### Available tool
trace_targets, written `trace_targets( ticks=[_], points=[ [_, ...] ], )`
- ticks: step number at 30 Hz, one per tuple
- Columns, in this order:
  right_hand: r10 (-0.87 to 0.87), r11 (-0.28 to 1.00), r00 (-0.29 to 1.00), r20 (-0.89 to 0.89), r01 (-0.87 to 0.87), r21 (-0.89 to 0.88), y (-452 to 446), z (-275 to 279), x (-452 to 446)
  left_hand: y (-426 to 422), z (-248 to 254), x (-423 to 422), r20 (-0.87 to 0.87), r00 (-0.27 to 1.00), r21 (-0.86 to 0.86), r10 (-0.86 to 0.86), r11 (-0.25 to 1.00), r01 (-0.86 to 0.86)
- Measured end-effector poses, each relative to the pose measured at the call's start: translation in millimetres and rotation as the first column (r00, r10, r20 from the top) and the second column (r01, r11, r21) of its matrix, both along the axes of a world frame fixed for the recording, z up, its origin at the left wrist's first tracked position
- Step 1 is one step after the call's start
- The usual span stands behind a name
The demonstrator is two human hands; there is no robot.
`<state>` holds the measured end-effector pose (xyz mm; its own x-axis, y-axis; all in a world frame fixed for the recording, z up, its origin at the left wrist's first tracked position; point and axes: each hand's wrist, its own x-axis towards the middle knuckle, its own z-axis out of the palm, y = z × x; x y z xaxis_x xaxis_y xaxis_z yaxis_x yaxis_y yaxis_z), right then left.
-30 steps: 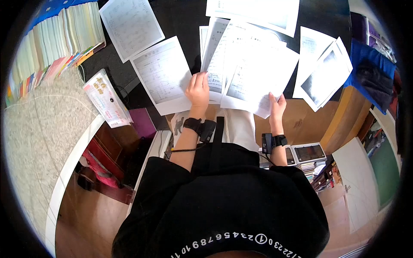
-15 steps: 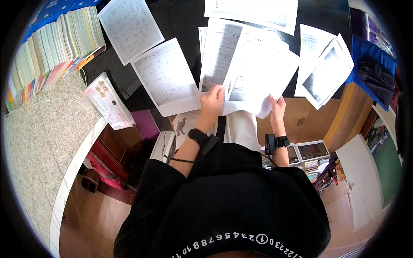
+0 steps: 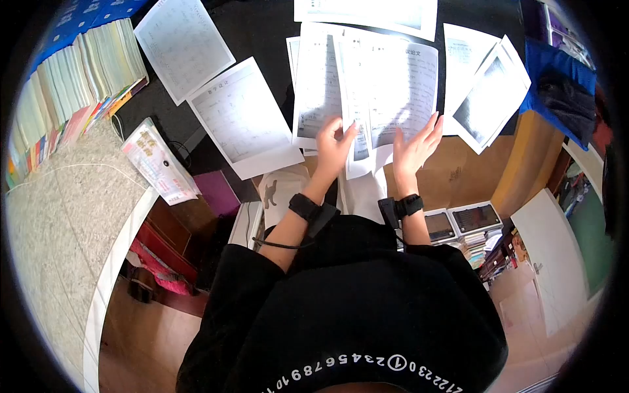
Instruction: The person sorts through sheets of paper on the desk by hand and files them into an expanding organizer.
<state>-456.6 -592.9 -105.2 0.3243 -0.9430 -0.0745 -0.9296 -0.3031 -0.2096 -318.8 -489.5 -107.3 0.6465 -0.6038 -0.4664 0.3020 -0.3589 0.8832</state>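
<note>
My left hand (image 3: pixel 335 147) is at the lower left edge of a printed sheet of paper (image 3: pixel 357 98), its fingers curled and its thumb over the edge. To the right, my right hand (image 3: pixel 416 149) is open, with fingers stretched over the lower edge of a page with printed lines (image 3: pixel 406 85). Both pages lie overlapped, their lower ends reaching past the dark table edge. Under them on the left is another printed sheet (image 3: pixel 318 85). Each wrist wears a black strapped device.
More printed sheets lie left (image 3: pixel 242 118), upper left (image 3: pixel 183 49), at the top (image 3: pixel 367 16) and right (image 3: pixel 491 98) on the black tabletop (image 3: pixel 262 33). A row of books (image 3: pixel 85 72) and a bagged packet (image 3: pixel 160 160) are at left. A cardboard box (image 3: pixel 478 164) is below right.
The lifted sheets have come down flatter, and the right one now shows its print. My right hand has let go of its lower edge and spread its fingers. The view has shifted slightly.
</note>
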Motion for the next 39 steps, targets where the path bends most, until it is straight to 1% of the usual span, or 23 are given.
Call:
trace_targets(
  ticks=[3, 5, 7, 8, 9, 11, 12, 13, 15, 16, 18, 20, 23, 24, 25, 26, 27, 28, 31, 32, 35, 36, 39],
  points=[
    [-0.033, 0.999, 0.99, -0.138, 0.029, -0.034, -1.2, -0.3, 3.2, 3.7, -7.2, 1.1, -0.341, 0.932, 0.015, 0.121, 0.992, -0.123],
    [-0.044, 0.998, 0.987, -0.157, 0.035, -0.059, -1.9, -3.1, -0.4, 7.1, -10.3, 4.1, -0.431, 0.893, -0.004, 0.128, 0.99, -0.144],
    [0.005, 0.993, 0.998, -0.068, -0.013, -0.118, -4.6, -7.3, -2.9, 5.8, -6.6, 8.8, -0.529, 0.83, 0.034, 0.179, 0.981, -0.191],
    [0.032, 0.989, 0.999, -0.026, -0.035, -0.147, -4.4, -8.7, -4.3, 4.4, -4.0, 7.0, -0.6, 0.747, 0.103, 0.286, 0.954, -0.283],
    [0.045, 0.993, 0.993, 0.108, -0.057, 0.107, -4.6, -9.1, -2.8, 8.2, -9.8, 5.2, -0.55, 0.808, 0.046, 0.213, 0.973, -0.226],
    [-0.037, 0.811, 0.932, 0.36, -0.182, 0.556, -5.8, -7.1, 4.4, 14.1, -24.3, 2.3, -0.427, 0.903, -0.06, 0.058, 0.994, -0.092],
    [0.05, 0.853, 0.922, 0.383, -0.239, 0.463, -2.8, -5.3, 11.0, 7.8, -14.1, 3.0, -0.492, 0.868, -0.061, 0.062, 0.993, -0.105],
    [0.14, 0.883, 0.907, 0.398, -0.296, 0.365, 0.2, -2.3, 20.2, 4.3, -14.0, -0.9, -0.465, 0.884, -0.077, 0.054, 0.992, -0.101],
    [0.065, 0.873, 0.92, 0.387, -0.24, 0.424, -3.2, 10.2, 34.8, -2.6, -15.9, -7.6, -0.406, 0.913, -0.109, 0.044, 0.989, -0.096],
    [0.039, 0.871, 0.923, 0.384, -0.22, 0.439, -3.8, 13.9, 38.9, -2.3, -17.0, -7.5, -0.37, 0.929, -0.093, -0.014, 0.995, -0.023],
    [0.057, 0.864, 0.933, 0.356, -0.225, 0.451, -2.6, 13.3, 39.2, -3.3, -22.3, -8.8, -0.385, 0.92, -0.099, -0.078, 0.994, 0.043],
    [0.007, 0.834, 0.915, 0.402, -0.228, 0.503, -0.9, 16.5, 41.7, -5.2, -28.3, -11.4, -0.435, 0.898, -0.096, -0.066, 0.995, 0.027],
    [-0.075, 0.77, 0.894, 0.443, -0.23, 0.595, 1.2, 23.6, 44.0, -5.2, -35.6, -13.5, -0.422, 0.896, -0.045, -0.14, 0.99, 0.133],
    [-0.093, 0.778, 0.885, 0.456, -0.221, 0.588, 2.9, 16.4, 39.9, -6.3, -37.6, -17.6, -0.3, 0.948, -0.122, -0.107, 0.99, 0.072],
    [-0.112, 0.785, 0.875, 0.47, -0.212, 0.581, 4.0, 11.4, 37.4, -4.6, -39.4, -18.7, -0.205, 0.975, -0.054, -0.083, 0.996, 0.073],
    [-0.331, 0.738, 0.84, 0.429, -0.052, 0.672, 6.5, 10.3, 33.8, -2.3, -41.0, -19.0, -0.106, 0.992, 0.014, -0.065, 0.998, 0.066],
    [-0.345, 0.778, 0.828, 0.441, -0.011, 0.629, 7.5, -0.2, 24.1, -1.3, -40.3, -16.5, -0.003, 0.999, 0.081, -0.052, 0.995, 0.052],
    [-0.358, 0.812, 0.816, 0.454, 0.032, 0.583, 9.5, -19.5, 5.2, 4.5, -42.6, -9.8, 0.102, 0.987, 0.223, -0.122, 0.97, 0.097],
    [-0.425, 0.817, 0.756, 0.498, 0.084, 0.57, 7.1, -23.3, -0.1, 11.4, -34.3, 6.3, 0.535, 0.836, 0.241, -0.122, 0.97, -0.012],
    [-0.453, 0.804, 0.732, 0.509, 0.089, 0.588, 7.3, -19.1, 2.1, 14.3, -33.2, 13.6, 0.517, 0.847, 0.22, -0.124, 0.975, 0.008],
    [-0.436, 0.799, 0.777, 0.454, 0.101, 0.593, 6.4, -15.4, 4.6, 18.2, -34.7, 18.6, 0.703, 0.708, 0.278, -0.064, 0.942, -0.19],
    [-0.426, 0.811, 0.781, 0.457, 0.107, 0.575, 6.3, -17.3, 6.1, 19.4, -33.8, 21.8, 0.651, 0.757, 0.317, -0.046, 0.924, -0.216],
    [-0.409, 0.831, 0.798, 0.442, 0.127, 0.541, 10.3, -20.2, 4.2, 16.8, -32.4, 28.2, 0.688, 0.724, 0.396, -0.052, 0.863, -0.314]
  ],
)
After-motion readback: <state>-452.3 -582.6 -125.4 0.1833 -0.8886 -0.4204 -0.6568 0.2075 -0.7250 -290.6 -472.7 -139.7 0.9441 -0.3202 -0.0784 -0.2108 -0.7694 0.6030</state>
